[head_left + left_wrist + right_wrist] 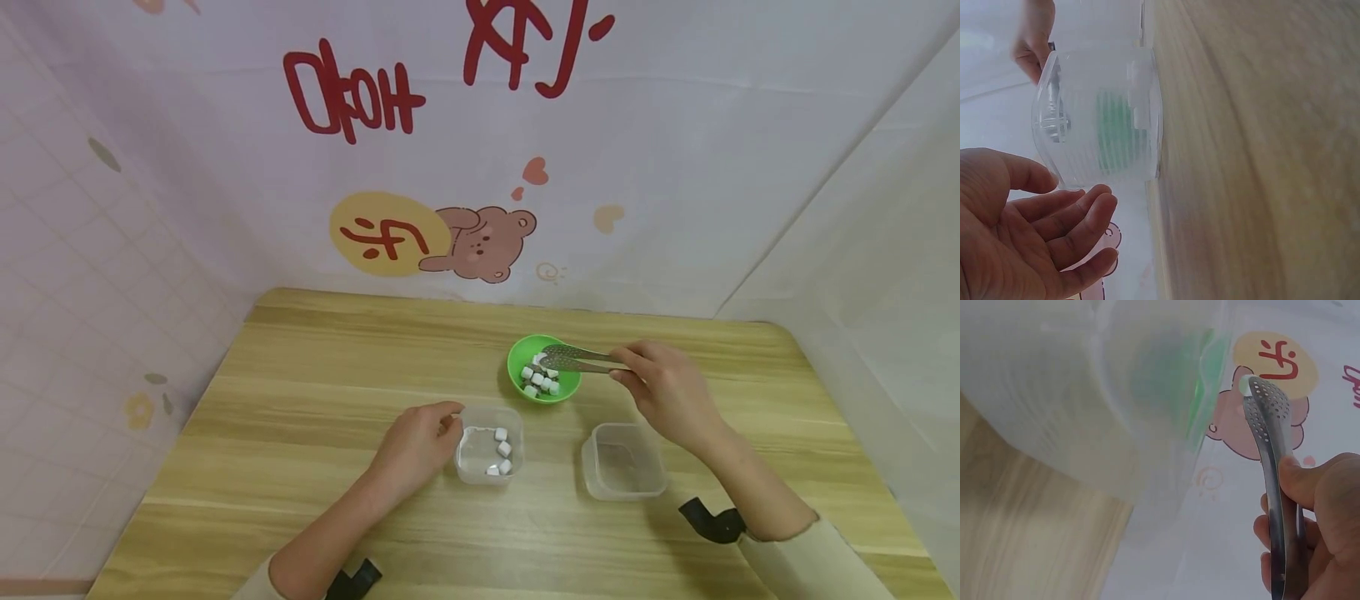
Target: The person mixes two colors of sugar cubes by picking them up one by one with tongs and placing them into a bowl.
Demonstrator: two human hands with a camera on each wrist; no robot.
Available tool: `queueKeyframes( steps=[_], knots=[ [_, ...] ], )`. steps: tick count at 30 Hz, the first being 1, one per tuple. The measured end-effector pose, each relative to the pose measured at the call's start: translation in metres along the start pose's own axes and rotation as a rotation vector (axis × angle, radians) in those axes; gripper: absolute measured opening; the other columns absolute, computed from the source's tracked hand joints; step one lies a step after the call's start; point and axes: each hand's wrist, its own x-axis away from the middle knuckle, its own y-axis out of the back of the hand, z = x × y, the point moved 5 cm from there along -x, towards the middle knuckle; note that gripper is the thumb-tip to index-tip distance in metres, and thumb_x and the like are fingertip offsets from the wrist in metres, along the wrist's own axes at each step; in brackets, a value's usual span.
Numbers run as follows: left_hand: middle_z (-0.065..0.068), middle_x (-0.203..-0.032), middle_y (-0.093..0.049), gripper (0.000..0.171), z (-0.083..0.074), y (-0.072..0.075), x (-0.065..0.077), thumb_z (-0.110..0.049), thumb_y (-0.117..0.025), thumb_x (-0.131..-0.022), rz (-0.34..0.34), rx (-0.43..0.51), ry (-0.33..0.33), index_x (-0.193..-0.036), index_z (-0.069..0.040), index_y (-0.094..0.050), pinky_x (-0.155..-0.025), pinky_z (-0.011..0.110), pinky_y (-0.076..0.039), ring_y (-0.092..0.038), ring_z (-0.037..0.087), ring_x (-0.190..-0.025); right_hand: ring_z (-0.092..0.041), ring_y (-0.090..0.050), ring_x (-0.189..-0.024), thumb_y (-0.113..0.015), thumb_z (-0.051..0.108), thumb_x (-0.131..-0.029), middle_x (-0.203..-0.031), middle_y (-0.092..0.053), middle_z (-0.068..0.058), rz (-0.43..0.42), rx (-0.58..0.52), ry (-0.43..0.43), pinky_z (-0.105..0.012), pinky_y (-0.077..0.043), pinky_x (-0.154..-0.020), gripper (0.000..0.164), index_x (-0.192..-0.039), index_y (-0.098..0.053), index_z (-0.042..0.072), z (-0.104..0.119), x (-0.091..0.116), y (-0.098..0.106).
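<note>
My right hand (671, 396) grips metal tongs (581, 358) with perforated ends over a green bowl (513, 379). In the right wrist view, a white cube (1245, 385) shows at the tips of the tongs. Several white cubes (537, 379) lie in the bowl. On the near side, my left hand (416, 446) pinches the left rim of a clear plastic container (487, 414) between thumb and fingers. Inside it, several white cubes (504, 448) are gathered toward the right side. The left wrist view shows the thumb (1041, 179) at the container's rim.
A second clear plastic container (626, 492) stands on the wooden table (337, 350), right of the first and below my right forearm. A white printed cloth (645, 150) rises behind the table, with more cloth along both sides.
</note>
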Motion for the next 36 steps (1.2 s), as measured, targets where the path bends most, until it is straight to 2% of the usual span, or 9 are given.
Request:
queueKeyframes(
  steps=[6, 12, 16, 17, 19, 22, 25, 33, 36],
  knots=[
    [0.008, -0.101, -0.075, 0.033, 0.001, -0.002, 0.001, -0.014, -0.059, -0.101, 0.001, 0.001, -0.001, -0.128, -0.001, -0.072, -0.072, 0.036, -0.054, -0.062, 0.013, -0.077, -0.028, -0.065, -0.077, -0.085, -0.004, -0.079, -0.096, -0.072, -0.013, -0.021, 0.007, -0.042, -0.043, -0.05, -0.061, 0.029, -0.107, -0.077, -0.002, -0.006, 0.007, -0.003],
    [0.007, -0.099, -0.075, 0.032, 0.0, -0.003, 0.001, -0.014, -0.06, -0.101, -0.01, -0.01, -0.017, -0.127, -0.001, -0.073, -0.072, 0.037, -0.054, -0.062, 0.013, -0.077, -0.027, -0.064, -0.079, -0.085, -0.003, -0.081, -0.099, -0.073, -0.013, -0.017, 0.005, -0.05, -0.043, -0.049, -0.062, 0.031, -0.11, -0.077, -0.002, -0.005, 0.009, -0.003],
    [0.006, -0.099, -0.075, 0.032, 0.001, -0.003, 0.001, -0.014, -0.059, -0.101, -0.01, -0.006, -0.008, -0.127, -0.001, -0.073, -0.074, 0.037, -0.055, -0.063, 0.013, -0.079, -0.027, -0.065, -0.08, -0.085, 0.0, -0.081, -0.101, -0.073, -0.014, -0.018, 0.001, -0.044, -0.044, -0.051, -0.064, 0.04, -0.119, -0.074, -0.005, -0.002, 0.009, -0.002],
    [0.006, -0.1, -0.075, 0.033, 0.001, -0.003, 0.001, -0.015, -0.059, -0.101, -0.01, -0.005, -0.007, -0.127, -0.001, -0.073, -0.074, 0.038, -0.055, -0.063, 0.013, -0.08, -0.028, -0.065, -0.08, -0.085, 0.002, -0.082, -0.101, -0.073, -0.015, -0.021, -0.001, -0.037, -0.044, -0.051, -0.064, 0.042, -0.121, -0.072, -0.005, -0.001, 0.009, -0.002],
    [0.007, -0.1, -0.075, 0.033, 0.001, -0.004, 0.002, -0.014, -0.059, -0.101, -0.008, -0.004, -0.004, -0.128, -0.001, -0.072, -0.074, 0.037, -0.054, -0.063, 0.013, -0.08, -0.028, -0.066, -0.082, -0.081, 0.012, -0.091, -0.103, -0.073, -0.015, -0.026, -0.011, -0.021, -0.045, -0.052, -0.065, 0.04, -0.125, -0.07, -0.006, 0.001, 0.009, -0.001],
    [0.007, -0.1, -0.075, 0.033, 0.001, -0.004, 0.002, -0.014, -0.058, -0.101, -0.006, -0.003, -0.003, -0.128, -0.001, -0.072, -0.073, 0.037, -0.054, -0.062, 0.013, -0.077, -0.028, -0.066, -0.083, -0.065, 0.032, -0.104, -0.104, -0.073, -0.015, -0.038, -0.03, 0.009, -0.044, -0.052, -0.066, 0.042, -0.123, -0.071, -0.005, 0.006, 0.007, 0.0],
    [0.007, -0.1, -0.075, 0.033, 0.001, -0.004, 0.002, -0.014, -0.058, -0.101, -0.005, -0.003, -0.003, -0.128, -0.001, -0.072, -0.073, 0.036, -0.053, -0.061, 0.013, -0.076, -0.027, -0.065, -0.084, -0.049, 0.044, -0.109, -0.104, -0.072, -0.013, -0.04, -0.046, 0.035, -0.044, -0.052, -0.068, 0.053, -0.118, -0.073, -0.003, 0.011, 0.004, 0.001],
    [0.006, -0.1, -0.075, 0.033, 0.001, -0.003, 0.002, -0.015, -0.059, -0.101, -0.012, -0.007, -0.007, -0.127, -0.002, -0.073, -0.075, 0.038, -0.054, -0.063, 0.013, -0.079, -0.027, -0.066, -0.09, -0.045, 0.045, -0.111, -0.105, -0.072, -0.008, 0.005, -0.063, 0.094, -0.045, -0.053, -0.074, 0.053, -0.116, -0.074, 0.001, 0.029, -0.005, 0.001],
    [0.006, -0.099, -0.075, 0.032, 0.0, -0.003, 0.002, -0.015, -0.059, -0.101, -0.013, -0.012, -0.011, -0.127, -0.001, -0.073, -0.074, 0.038, -0.054, -0.062, 0.013, -0.078, -0.028, -0.068, -0.095, -0.053, 0.038, -0.11, -0.107, -0.072, -0.008, 0.041, -0.068, 0.138, -0.045, -0.054, -0.08, 0.043, -0.115, -0.074, 0.001, 0.037, -0.009, -0.001]
  ],
)
